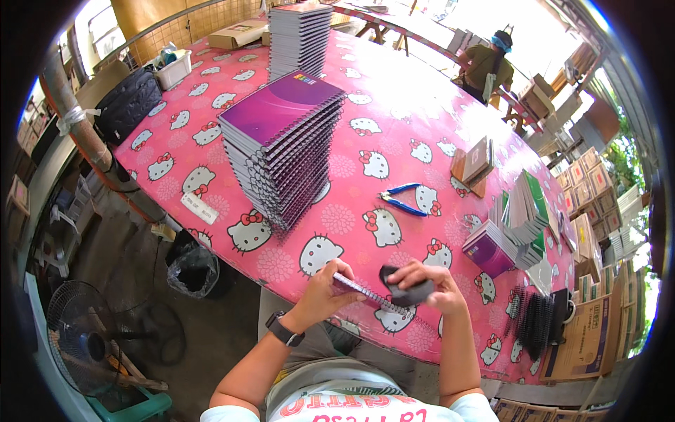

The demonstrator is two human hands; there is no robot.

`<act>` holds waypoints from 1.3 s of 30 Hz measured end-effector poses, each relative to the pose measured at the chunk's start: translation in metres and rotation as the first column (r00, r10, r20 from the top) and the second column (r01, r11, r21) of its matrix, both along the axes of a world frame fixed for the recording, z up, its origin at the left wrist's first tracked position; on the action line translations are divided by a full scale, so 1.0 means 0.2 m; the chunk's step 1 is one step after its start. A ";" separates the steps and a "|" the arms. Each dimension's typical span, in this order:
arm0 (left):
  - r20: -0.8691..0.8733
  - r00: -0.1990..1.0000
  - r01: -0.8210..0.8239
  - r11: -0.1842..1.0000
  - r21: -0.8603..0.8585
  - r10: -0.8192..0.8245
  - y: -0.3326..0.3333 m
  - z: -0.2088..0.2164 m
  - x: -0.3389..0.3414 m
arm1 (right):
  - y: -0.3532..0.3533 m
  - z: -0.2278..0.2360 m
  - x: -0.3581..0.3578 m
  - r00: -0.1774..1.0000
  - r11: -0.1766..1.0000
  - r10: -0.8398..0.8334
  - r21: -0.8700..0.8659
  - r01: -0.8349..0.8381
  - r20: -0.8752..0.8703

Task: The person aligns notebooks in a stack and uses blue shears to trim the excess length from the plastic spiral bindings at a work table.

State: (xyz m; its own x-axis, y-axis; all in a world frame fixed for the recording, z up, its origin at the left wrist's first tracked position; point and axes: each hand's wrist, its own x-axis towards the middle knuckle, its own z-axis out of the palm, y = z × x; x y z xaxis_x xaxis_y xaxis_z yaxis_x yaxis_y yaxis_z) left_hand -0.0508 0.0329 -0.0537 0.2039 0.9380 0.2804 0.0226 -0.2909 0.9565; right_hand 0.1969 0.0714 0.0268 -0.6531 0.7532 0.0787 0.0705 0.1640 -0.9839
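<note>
Near the table's front edge, my left hand (323, 294) grips a spiral-bound notebook (360, 289), seen nearly edge-on with its wire coil toward the right. My right hand (437, 283) is closed around a dark grey, rounded pad-like object (411, 293), which lies close against the notebook's coil; its exact kind is unclear. A tall stack of purple spiral notebooks (278, 105) rises beyond my left hand. Blue-handled pliers (404, 200) lie spread on the pink patterned tablecloth (344, 165), past my right hand.
Unbound purple and green book blocks (492, 246) sit at the right, with black binding coils (538, 323) nearer me. Another notebook stack (299, 42) stands far back. Wooden blocks (474, 165) rest mid-right. A fan (84, 341) and bin (191, 267) flank the left edge. Someone (485, 67) works farther off.
</note>
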 end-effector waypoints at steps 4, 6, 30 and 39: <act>0.082 0.996 0.031 0.997 -0.075 -0.024 0.01 -0.01 -0.01 | 0.01 -0.02 -0.08 0.987 0.999 -0.033 0.026 0.029 0.157; 0.017 0.999 0.030 1.000 -0.008 -0.030 0.01 -0.03 -0.01 | 0.01 -0.01 -0.07 0.997 0.998 -0.013 -0.064 0.008 -0.072; 0.066 0.997 0.034 0.995 0.097 -0.040 -0.10 0.39 0.03 | -0.26 0.17 -0.35 0.931 0.904 -0.193 0.425 0.046 0.309; 0.104 0.994 0.022 0.999 0.029 -0.025 -0.10 0.37 -0.01 | -0.29 0.23 -0.38 0.911 0.787 -0.410 0.526 0.322 0.055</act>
State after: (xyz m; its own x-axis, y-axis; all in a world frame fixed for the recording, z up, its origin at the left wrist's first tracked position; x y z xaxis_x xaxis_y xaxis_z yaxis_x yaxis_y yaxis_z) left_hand -0.0522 0.0128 0.0199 0.1945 0.9247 0.3274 -0.0841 -0.3168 0.9448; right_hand 0.1214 0.0134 0.0723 -0.3723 0.8241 0.4269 0.3718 0.5539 -0.7450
